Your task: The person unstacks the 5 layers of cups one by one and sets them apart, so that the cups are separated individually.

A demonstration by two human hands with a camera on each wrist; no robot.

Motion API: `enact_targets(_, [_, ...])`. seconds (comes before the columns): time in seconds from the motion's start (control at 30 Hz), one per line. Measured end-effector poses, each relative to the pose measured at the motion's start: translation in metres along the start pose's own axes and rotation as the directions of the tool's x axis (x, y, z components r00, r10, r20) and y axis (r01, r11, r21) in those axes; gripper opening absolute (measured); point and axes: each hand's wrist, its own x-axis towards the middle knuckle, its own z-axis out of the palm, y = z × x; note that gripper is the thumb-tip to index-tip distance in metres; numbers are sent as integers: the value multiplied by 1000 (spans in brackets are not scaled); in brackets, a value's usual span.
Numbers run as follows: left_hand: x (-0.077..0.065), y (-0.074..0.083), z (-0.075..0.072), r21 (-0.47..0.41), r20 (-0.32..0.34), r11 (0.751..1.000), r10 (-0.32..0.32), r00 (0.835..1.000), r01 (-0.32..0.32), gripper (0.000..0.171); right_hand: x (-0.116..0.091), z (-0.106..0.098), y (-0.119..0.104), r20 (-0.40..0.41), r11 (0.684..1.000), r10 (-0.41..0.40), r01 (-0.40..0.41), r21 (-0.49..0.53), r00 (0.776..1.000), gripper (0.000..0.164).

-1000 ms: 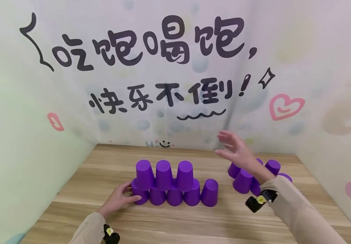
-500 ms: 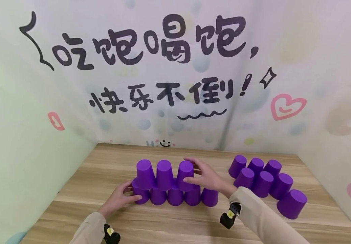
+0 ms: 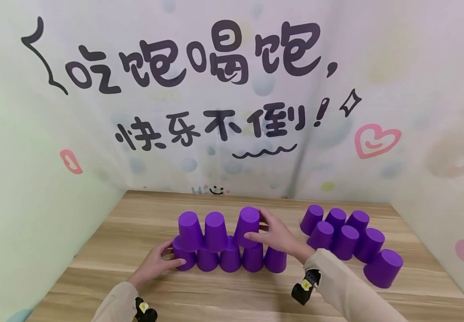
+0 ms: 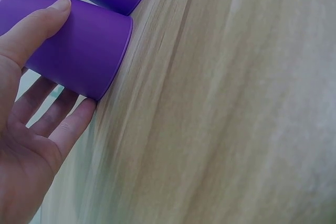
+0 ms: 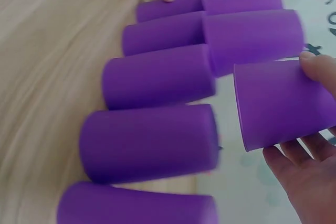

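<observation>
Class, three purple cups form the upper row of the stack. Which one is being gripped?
The rightmost upper cup: the right hand grips it and it tilts, while the other two stand untouched.

Two bare hands, no gloves, rings or watch showing. Left hand (image 3: 156, 264), right hand (image 3: 278, 237). Both arms in long beige sleeves of soft, plain cloth, cuffs ending at the wrists: left sleeve (image 3: 115, 304), right sleeve (image 3: 352, 290). Small black device strapped under each wrist, each with a yellowish mark on its face: left wrist device (image 3: 145, 310), right wrist device (image 3: 306, 286). Fingernails short, unpainted, seen close in the wrist views.
</observation>
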Motion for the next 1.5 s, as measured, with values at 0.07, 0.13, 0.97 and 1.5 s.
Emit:
enact_targets(0.07, [0,-1,0,2,-1,1000,10,1000,-10,63,-3,-9,-4,-26,1000,0,0,4,1000,58])
enact_targets(0.13, [0,-2,0,2,0,1000,17,1000,-17,63,-9,-21,-8,-53,1000,-1,2,14,999,57])
enact_targets(0.97, [1,-3,0,5,-8,1000,-6,1000,6,64,-160,-114,46,-355,963,5,-100,-251,935,53])
enact_targets(1.5, [1,-2,0,1,-2,1000,-11,1000,11,67,-186,-91,92,-557,874,136,-364,-322,819,63])
